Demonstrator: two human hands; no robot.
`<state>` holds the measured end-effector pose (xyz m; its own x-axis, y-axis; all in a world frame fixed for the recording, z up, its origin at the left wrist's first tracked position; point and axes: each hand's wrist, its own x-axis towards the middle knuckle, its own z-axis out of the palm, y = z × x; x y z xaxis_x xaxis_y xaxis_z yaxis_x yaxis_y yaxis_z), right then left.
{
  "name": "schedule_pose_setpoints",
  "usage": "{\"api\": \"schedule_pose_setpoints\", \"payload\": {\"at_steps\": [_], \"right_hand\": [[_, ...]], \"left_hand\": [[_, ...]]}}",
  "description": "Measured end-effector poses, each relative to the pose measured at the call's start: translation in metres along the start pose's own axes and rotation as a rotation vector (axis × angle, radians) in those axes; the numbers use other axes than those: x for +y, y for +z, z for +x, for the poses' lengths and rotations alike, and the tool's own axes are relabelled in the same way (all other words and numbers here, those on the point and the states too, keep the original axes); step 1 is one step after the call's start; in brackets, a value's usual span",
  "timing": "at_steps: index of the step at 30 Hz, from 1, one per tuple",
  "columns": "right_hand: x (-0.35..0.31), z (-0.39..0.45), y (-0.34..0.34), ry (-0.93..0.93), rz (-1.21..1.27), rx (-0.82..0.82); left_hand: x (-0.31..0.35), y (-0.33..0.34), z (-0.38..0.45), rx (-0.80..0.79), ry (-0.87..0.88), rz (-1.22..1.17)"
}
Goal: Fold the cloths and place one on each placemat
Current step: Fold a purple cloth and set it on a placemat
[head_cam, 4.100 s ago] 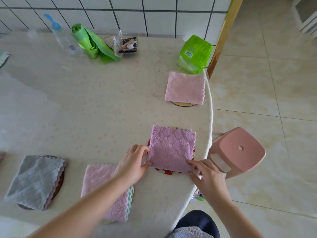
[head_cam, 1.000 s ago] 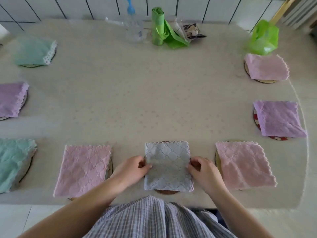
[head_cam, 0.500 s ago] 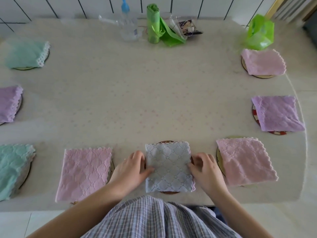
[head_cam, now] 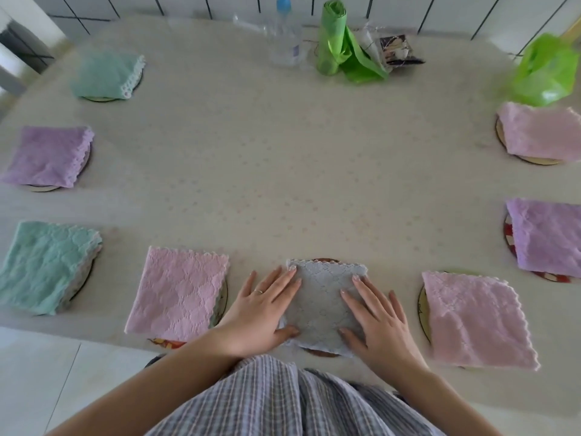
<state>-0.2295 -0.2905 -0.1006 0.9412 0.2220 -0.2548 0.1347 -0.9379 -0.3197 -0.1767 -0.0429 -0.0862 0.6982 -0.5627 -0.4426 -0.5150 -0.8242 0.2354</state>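
Observation:
A folded grey cloth (head_cam: 320, 303) lies on a round dark placemat (head_cam: 317, 352) at the table's near edge. My left hand (head_cam: 261, 309) lies flat on its left side, fingers spread. My right hand (head_cam: 377, 316) presses flat on its right side. Folded cloths cover the other placemats: pink (head_cam: 179, 292) to the left, pink (head_cam: 471, 316) to the right, teal (head_cam: 44, 265), purple (head_cam: 47, 155), teal (head_cam: 107, 73), pink (head_cam: 540, 133) and purple (head_cam: 547, 237).
At the far edge stand a clear bottle with a blue cap (head_cam: 283, 36), a green roll of bags (head_cam: 336, 39), a small dark packet (head_cam: 397, 50) and a green plastic pack (head_cam: 547, 70). Tiled wall behind; floor at near left.
Four seconds ago my hands were on the purple cloth at the right end. Since half a second ago both hands have slid from the grey cloth's edges onto its top, flattened.

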Motion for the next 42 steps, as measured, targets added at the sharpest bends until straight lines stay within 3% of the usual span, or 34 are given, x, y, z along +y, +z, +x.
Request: {"api": "schedule_pose_setpoints", "payload": {"at_steps": [3,6,9,11,13,15,18,21,26,34,42], "right_hand": [[-0.007,0.0,-0.004,0.054,0.025,0.001],[-0.025,0.004,-0.011,0.075,0.113,0.068],[-0.057,0.018,-0.019,0.007,0.183,0.166],[-0.088,0.032,-0.019,-0.026,0.262,0.19],[-0.124,0.046,-0.017,-0.032,0.347,0.188],[-0.16,0.059,-0.01,0.023,0.428,0.105],[-0.198,0.073,0.008,0.247,0.458,-0.134],[-0.216,0.077,0.025,0.379,0.406,-0.196],[-0.228,0.078,0.026,0.436,0.408,-0.187],[-0.232,0.083,0.026,0.482,0.409,-0.175],[-0.231,0.083,0.025,0.464,0.42,-0.167]], "left_hand": [[-0.005,-0.005,-0.004,0.057,0.015,-0.073],[-0.026,-0.008,-0.022,0.235,-0.044,-0.262],[-0.074,-0.011,-0.055,0.516,-0.217,-0.404],[-0.116,-0.012,-0.082,0.618,-0.406,-0.481],[-0.157,-0.012,-0.105,0.597,-0.555,-0.53],[-0.192,-0.008,-0.125,0.504,-0.594,-0.535],[-0.217,0.002,-0.142,0.26,-0.55,-0.576],[-0.218,0.011,-0.147,0.123,-0.44,-0.579],[-0.217,0.005,-0.145,0.069,-0.374,-0.603],[-0.22,0.004,-0.14,0.109,-0.369,-0.638],[-0.211,-0.003,-0.138,0.006,-0.351,-0.585]]}}
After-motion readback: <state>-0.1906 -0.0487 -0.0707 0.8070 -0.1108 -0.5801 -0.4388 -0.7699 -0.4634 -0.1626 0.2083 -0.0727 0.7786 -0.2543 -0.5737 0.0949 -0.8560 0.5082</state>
